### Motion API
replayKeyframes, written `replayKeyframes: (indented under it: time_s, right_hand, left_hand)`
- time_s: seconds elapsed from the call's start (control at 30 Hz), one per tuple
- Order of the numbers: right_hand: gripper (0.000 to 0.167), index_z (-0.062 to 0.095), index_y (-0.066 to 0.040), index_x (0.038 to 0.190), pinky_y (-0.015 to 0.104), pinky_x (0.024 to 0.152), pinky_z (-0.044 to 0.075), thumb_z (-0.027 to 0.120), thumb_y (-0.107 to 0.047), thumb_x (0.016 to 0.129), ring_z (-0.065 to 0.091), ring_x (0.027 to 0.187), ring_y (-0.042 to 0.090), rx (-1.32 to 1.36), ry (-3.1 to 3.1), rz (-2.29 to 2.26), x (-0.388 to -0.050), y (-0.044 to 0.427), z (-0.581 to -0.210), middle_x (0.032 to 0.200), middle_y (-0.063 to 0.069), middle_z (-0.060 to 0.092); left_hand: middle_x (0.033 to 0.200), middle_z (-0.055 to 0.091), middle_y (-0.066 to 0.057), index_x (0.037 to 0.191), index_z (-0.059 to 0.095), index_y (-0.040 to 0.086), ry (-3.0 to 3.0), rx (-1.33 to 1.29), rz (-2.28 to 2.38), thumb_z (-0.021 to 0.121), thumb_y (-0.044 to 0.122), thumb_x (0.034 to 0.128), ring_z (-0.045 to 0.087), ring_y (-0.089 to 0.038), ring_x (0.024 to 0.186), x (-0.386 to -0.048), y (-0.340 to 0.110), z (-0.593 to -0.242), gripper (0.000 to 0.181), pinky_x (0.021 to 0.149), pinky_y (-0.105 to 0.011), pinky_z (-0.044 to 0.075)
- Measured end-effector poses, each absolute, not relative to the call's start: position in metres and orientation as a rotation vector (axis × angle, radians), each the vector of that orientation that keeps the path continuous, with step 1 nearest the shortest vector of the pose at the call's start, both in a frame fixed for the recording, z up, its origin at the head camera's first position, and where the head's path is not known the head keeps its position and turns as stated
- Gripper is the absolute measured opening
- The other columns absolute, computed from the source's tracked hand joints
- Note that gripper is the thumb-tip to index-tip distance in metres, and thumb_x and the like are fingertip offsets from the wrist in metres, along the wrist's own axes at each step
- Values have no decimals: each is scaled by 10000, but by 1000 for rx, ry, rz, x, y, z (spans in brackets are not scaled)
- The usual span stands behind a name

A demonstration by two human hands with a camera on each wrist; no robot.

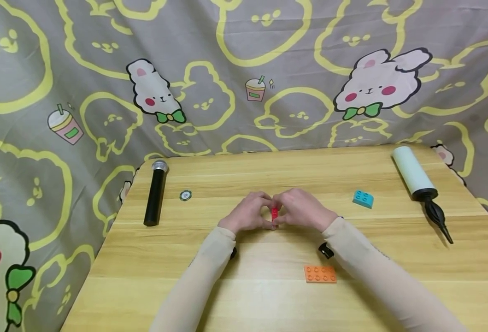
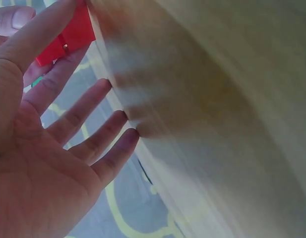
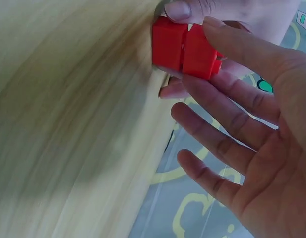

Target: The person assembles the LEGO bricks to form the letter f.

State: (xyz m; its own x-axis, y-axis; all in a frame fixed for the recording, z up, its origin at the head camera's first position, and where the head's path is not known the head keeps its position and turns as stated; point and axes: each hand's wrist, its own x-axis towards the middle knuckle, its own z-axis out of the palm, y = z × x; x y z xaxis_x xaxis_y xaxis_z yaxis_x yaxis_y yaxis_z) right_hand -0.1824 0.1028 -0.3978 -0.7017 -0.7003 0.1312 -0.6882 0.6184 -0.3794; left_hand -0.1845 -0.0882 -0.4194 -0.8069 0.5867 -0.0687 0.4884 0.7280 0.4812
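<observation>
Two red toy bricks [image 1: 274,214] stand one on top of the other at the middle of the table, with a thin gap along their seam. My left hand [image 1: 249,213] pinches the lower red brick [image 3: 168,43] between thumb and index finger, close to the wood. On the upper red brick [image 3: 198,52], studs facing up, my right hand [image 1: 303,210] has its thumb and index finger. In the left wrist view, the left hand's other fingers [image 2: 110,148] spread loosely with their tips near the tabletop. The right hand's remaining fingers [image 3: 212,178] are also spread.
An orange brick [image 1: 320,274] lies nearer the front, a teal brick [image 1: 363,199] to the right. A balloon pump [image 1: 415,173] is at far right. A microphone [image 1: 155,193] and a round chip [image 1: 185,195] lie left. A patterned curtain [image 1: 210,41] hangs behind the table [image 1: 144,286].
</observation>
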Motion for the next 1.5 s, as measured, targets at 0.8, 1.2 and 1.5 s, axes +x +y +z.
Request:
replayKeyframes:
  time_s: [0.8, 1.2, 1.5]
  right_hand:
    - [257, 631, -238, 722, 324, 599, 480, 874, -320, 740, 524, 657, 87, -1102, 2843, -525, -177, 95, -397, 725, -124, 609]
    - [459, 713, -133, 1103, 406, 761, 538, 825, -444, 784, 648, 914, 189, -998, 2864, -542, -169, 118, -393, 1022, 10, 704]
    - [499, 689, -113, 1160, 373, 712, 542, 834, -398, 777, 646, 836, 161, -1075, 2764, -413, -108, 159, -378, 1004, 1, 690]
  left_hand:
    - [1298, 541, -14, 1112, 722, 201, 2698, 812, 656, 861, 412, 759, 461, -230, 1220, -183, -89, -419, 433, 1035, -425, 372]
    - [1312, 523, -17, 980, 693, 188, 2691, 800, 669, 832, 436, 786, 453, -236, 1241, -182, -89, -423, 344, 1036, -419, 383]
    - [1318, 525, -25, 972, 684, 185, 2701, 816, 665, 848, 390, 782, 448, -241, 1253, -183, -90, -424, 325, 1053, -417, 362]
